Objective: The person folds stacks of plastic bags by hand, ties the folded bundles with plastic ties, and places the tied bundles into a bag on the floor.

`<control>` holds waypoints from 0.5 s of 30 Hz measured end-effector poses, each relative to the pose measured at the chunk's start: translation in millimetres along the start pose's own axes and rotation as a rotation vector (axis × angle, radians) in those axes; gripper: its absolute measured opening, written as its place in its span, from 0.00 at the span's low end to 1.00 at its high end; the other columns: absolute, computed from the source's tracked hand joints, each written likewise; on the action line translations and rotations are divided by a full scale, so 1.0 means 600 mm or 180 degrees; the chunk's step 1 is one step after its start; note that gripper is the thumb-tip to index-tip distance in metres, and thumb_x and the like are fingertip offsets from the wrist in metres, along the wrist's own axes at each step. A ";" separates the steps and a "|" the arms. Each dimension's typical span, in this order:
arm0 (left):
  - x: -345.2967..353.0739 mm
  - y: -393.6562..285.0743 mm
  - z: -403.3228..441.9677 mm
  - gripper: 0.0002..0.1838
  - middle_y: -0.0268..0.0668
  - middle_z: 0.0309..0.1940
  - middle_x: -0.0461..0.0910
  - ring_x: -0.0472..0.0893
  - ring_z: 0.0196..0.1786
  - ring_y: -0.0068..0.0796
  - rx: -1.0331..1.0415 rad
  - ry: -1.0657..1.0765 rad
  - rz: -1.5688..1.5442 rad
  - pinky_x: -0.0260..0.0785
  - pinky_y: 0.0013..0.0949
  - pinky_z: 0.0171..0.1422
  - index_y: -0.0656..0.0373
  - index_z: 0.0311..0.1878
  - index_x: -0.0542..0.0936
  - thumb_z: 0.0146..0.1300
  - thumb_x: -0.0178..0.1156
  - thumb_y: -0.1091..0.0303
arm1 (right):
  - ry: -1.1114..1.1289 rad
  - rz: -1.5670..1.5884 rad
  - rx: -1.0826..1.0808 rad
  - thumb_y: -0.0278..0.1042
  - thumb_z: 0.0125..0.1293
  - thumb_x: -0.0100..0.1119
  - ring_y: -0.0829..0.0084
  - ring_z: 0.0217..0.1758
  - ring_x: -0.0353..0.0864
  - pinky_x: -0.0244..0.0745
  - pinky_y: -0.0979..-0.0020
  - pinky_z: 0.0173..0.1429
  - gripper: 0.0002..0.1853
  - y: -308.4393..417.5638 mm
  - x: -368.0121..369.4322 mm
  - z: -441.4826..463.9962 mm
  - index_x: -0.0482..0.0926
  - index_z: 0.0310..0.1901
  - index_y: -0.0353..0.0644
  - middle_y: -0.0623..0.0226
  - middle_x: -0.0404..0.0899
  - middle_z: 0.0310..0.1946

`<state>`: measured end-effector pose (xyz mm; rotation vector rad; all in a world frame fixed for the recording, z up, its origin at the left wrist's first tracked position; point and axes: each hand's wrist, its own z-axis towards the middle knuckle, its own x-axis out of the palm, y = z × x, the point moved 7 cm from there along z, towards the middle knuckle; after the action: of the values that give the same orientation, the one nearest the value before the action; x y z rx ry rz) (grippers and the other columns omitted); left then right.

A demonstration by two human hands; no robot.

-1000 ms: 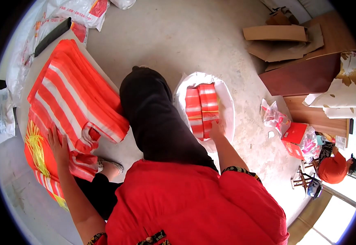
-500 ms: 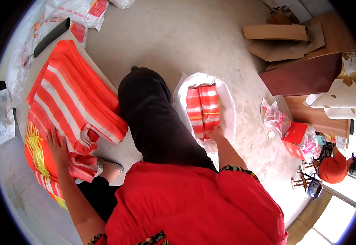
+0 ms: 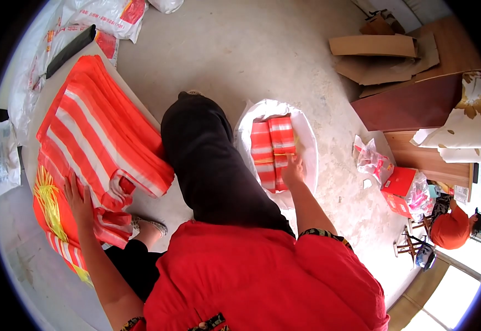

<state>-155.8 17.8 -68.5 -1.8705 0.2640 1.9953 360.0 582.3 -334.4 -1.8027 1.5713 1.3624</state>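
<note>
Red-and-white striped bags (image 3: pixel 100 127) lie in a flat stack at the left. My left hand (image 3: pixel 79 199) rests on the stack's near part with its fingers spread, beside a bunch of yellow ties (image 3: pixel 50 201). To the right of my dark-trousered leg stands an open white sack (image 3: pixel 310 144). Folded striped bundles (image 3: pixel 272 144) sit inside it, with a yellow band around them. My right hand (image 3: pixel 293 172) reaches into the sack at the right edge of the bundles. Its fingers touch or nearly touch them; whether they grip anything is too small to tell.
White plastic sacks (image 3: pixel 100 19) lie at the upper left. Flattened cardboard (image 3: pixel 372 47) is at the upper right by a brown cabinet (image 3: pixel 406 105). Red boxes (image 3: pixel 399 180) and plastic bags stand at the right, near a person in red (image 3: pixel 451 227) by a stool.
My right hand has shifted slightly within the sack, down and then back up along the bundles. My left hand has stayed in place on the stack.
</note>
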 end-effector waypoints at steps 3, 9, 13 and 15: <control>-0.004 -0.005 -0.002 0.33 0.44 0.88 0.52 0.50 0.89 0.52 -0.0056 0.0030 -0.0022 0.47 0.53 0.89 0.43 0.85 0.64 0.81 0.54 0.48 | 0.0075 -0.0719 -0.0440 0.33 0.66 0.66 0.44 0.83 0.63 0.67 0.50 0.82 0.40 0.019 0.025 0.026 0.67 0.81 0.63 0.50 0.46 0.87; -0.006 -0.012 -0.002 0.33 0.42 0.88 0.51 0.50 0.89 0.50 -0.0105 0.0032 0.0008 0.47 0.53 0.89 0.43 0.85 0.64 0.81 0.54 0.48 | 0.0937 -0.0719 0.0065 0.40 0.67 0.68 0.41 0.83 0.65 0.66 0.49 0.83 0.42 0.061 -0.017 0.042 0.64 0.82 0.62 0.45 0.46 0.87; -0.008 -0.015 -0.004 0.33 0.41 0.89 0.51 0.50 0.89 0.51 -0.0095 0.0012 -0.0027 0.47 0.53 0.89 0.43 0.85 0.64 0.81 0.54 0.48 | 0.0915 -0.0825 0.0026 0.44 0.69 0.68 0.40 0.82 0.65 0.67 0.48 0.82 0.41 0.049 0.006 0.071 0.63 0.82 0.59 0.38 0.49 0.85; -0.006 -0.013 -0.004 0.34 0.41 0.89 0.52 0.50 0.89 0.51 -0.0085 0.0023 0.0029 0.47 0.53 0.89 0.43 0.84 0.64 0.80 0.55 0.47 | 0.0878 -0.0868 0.0000 0.46 0.70 0.67 0.40 0.82 0.65 0.69 0.48 0.81 0.41 0.045 0.014 0.077 0.62 0.82 0.58 0.35 0.51 0.84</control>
<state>-150.4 23.6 -64.0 -1.8964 0.2495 2.0078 315.7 606.3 -354.5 -2.1860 1.3828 1.0242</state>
